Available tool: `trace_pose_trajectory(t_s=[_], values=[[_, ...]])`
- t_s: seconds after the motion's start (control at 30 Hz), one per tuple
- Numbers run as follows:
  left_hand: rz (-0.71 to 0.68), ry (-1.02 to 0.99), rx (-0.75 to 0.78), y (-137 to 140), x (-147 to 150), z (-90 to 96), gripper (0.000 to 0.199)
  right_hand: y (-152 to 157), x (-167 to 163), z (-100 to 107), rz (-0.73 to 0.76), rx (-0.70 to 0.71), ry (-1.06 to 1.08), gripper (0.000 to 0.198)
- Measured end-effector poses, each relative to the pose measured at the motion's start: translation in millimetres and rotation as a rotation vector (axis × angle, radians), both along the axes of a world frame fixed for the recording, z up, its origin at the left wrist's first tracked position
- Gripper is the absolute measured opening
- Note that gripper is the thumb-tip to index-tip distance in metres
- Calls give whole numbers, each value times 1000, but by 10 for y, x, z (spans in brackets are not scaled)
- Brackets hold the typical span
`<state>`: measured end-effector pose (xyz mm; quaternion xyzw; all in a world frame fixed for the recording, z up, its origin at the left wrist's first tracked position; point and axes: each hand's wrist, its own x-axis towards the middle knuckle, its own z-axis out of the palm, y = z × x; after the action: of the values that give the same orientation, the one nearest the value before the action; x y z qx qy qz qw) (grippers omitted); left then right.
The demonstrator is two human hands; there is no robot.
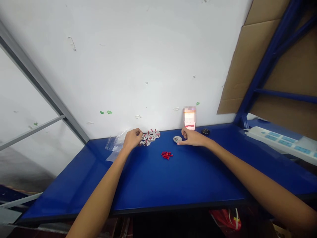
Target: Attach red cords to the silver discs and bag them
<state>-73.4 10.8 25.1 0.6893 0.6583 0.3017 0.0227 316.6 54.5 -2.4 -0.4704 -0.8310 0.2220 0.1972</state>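
My left hand [133, 138] is at the left side of a pile of silver finger cymbals [151, 138] with red loops on them. Its fingers are curled together, and whatever may be between them is hidden. Farther right, my right hand [194, 137] has its thumb and fingers apart beside a round silver cymbal [177, 139] on which no red loop shows. The thumb tip is at that cymbal's near edge; I cannot tell if it touches. Between the hands, closer to me, lies a small heap of red loops [166, 155].
Clear plastic bags [114, 148] lie left of the pile on the blue table [173, 185]. A lit phone [189, 119] leans on the wall behind my right hand. A small black object [205, 131] and a white power strip [282, 140] are to the right.
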Motion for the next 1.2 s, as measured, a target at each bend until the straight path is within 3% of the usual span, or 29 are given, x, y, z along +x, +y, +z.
trace_pose_trajectory(t_s=[0.1, 0.23, 0.47, 0.57, 0.7, 0.9, 1.07, 1.2], values=[[-121, 38, -94, -11, 9, -2, 25, -16, -17, -43, 36, 49, -11, 82], [-202, 126, -182, -74, 114, -5, 22, -13, -73, -108, 53, 102, -71, 56], [-189, 210, -189, -56, 99, -47, 13, 33, -123, -143, 17, 138, -21, 51], [-99, 180, -165, -60, 99, -7, 14, 34, -130, -154, -25, 136, -24, 52], [38, 68, -17, -102, 158, 86, 16, 15, -138, -159, -21, 171, -34, 48], [33, -76, 38, -105, 219, 75, 16, 36, -76, -137, 85, 160, -66, 49], [-151, -462, -110, -96, 338, -37, 18, 36, -7, -118, 121, 122, -69, 71], [-365, -769, -245, -155, 518, -102, 31, -124, -65, -16, 112, 268, -114, 74]])
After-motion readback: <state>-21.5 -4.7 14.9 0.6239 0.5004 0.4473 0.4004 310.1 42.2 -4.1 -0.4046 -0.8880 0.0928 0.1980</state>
